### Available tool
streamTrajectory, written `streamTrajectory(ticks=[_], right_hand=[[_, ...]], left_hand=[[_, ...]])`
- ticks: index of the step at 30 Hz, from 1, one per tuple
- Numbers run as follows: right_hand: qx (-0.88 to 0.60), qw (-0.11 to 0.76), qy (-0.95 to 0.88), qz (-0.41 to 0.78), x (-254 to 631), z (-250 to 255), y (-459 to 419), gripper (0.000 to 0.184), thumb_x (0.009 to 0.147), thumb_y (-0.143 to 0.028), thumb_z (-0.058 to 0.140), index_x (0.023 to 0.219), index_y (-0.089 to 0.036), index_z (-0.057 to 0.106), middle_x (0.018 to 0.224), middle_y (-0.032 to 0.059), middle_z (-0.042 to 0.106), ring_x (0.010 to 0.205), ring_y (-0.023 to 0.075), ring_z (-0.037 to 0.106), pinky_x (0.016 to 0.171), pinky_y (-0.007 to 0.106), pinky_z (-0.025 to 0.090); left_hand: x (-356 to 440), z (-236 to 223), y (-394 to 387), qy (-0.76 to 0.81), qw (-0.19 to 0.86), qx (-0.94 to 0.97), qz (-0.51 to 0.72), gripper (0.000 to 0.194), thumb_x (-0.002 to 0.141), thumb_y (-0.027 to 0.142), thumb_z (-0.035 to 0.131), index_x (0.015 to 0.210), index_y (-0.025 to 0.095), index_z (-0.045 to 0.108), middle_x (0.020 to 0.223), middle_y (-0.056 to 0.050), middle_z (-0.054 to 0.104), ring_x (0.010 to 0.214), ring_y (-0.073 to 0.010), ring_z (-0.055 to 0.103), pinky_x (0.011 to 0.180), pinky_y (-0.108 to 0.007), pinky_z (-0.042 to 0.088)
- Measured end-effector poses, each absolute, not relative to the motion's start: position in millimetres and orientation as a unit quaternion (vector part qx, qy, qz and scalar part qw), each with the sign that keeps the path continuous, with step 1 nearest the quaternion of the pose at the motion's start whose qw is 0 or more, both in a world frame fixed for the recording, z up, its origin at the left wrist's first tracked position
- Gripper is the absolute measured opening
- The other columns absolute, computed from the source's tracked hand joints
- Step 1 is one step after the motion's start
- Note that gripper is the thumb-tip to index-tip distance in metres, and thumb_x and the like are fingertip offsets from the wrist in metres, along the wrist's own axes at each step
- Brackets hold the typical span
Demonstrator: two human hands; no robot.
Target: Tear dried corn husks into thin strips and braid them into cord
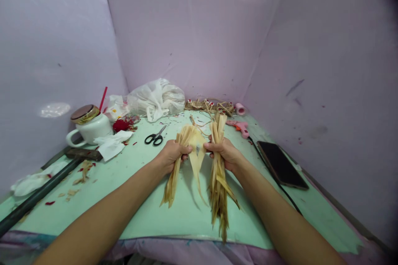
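Observation:
My left hand (174, 154) is closed around a short bundle of dried corn husks (171, 186). Its thumb also pinches the left edge of a broad pale husk piece (197, 140), which hangs to a thin point. My right hand (226, 152) grips a longer, thicker husk bundle (219, 194) with browned lower ends. The right thumb and fingers touch the other edge of the pale piece, so it spans the gap between both hands. Fingers behind the bundles are partly hidden.
Black-handled scissors (155, 136) lie left of centre. A pink glue gun (239, 127) and a dark phone (281, 163) are at right. At left stand a white mug (93, 130) and a hammer-like tool (82, 154). A plastic bag (158, 97) sits at the back.

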State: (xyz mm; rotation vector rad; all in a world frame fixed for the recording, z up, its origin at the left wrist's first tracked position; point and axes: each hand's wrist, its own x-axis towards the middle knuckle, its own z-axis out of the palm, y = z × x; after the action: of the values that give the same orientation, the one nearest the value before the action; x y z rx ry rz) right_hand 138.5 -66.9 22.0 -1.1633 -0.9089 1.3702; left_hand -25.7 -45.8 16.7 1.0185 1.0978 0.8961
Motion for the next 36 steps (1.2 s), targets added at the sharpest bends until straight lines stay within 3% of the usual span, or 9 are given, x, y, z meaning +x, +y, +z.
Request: streamTrajectory(ticks=[12, 21, 36], right_hand=[[-0.513, 0.492, -0.467, 0.526, 125, 20, -73, 0.031, 0.046, -0.018, 0.073, 0.069, -0.015, 0.053, 0.059, -0.0022, 0.055, 0.050, 0.0105, 0.052, 0.040, 0.021, 0.041], [-0.503, 0.497, -0.433, 0.559, 126, 21, -73, 0.032, 0.049, -0.018, 0.072, 0.072, -0.015, 0.050, 0.060, -0.0011, 0.056, 0.057, 0.0151, 0.059, 0.043, 0.022, 0.045], [-0.506, 0.498, -0.447, 0.544, 126, 21, -72, 0.029, 0.048, -0.019, 0.071, 0.068, -0.016, 0.050, 0.056, -0.0031, 0.053, 0.053, 0.0134, 0.056, 0.040, 0.021, 0.042]], left_hand=[[-24, 16, -52, 0.419, 0.692, 0.456, 0.371, 0.032, 0.045, 0.021, 0.074, 0.072, 0.008, 0.062, 0.051, -0.002, 0.057, 0.038, -0.0069, 0.043, 0.036, -0.019, 0.029], [-25, 17, -52, 0.438, 0.688, 0.425, 0.393, 0.042, 0.042, 0.014, 0.072, 0.083, 0.007, 0.065, 0.069, -0.010, 0.067, 0.059, -0.0205, 0.061, 0.055, -0.030, 0.047], [-23, 21, -54, 0.435, 0.699, 0.413, 0.390, 0.041, 0.043, 0.010, 0.070, 0.083, 0.005, 0.065, 0.070, -0.012, 0.067, 0.061, -0.0229, 0.062, 0.058, -0.033, 0.049]])
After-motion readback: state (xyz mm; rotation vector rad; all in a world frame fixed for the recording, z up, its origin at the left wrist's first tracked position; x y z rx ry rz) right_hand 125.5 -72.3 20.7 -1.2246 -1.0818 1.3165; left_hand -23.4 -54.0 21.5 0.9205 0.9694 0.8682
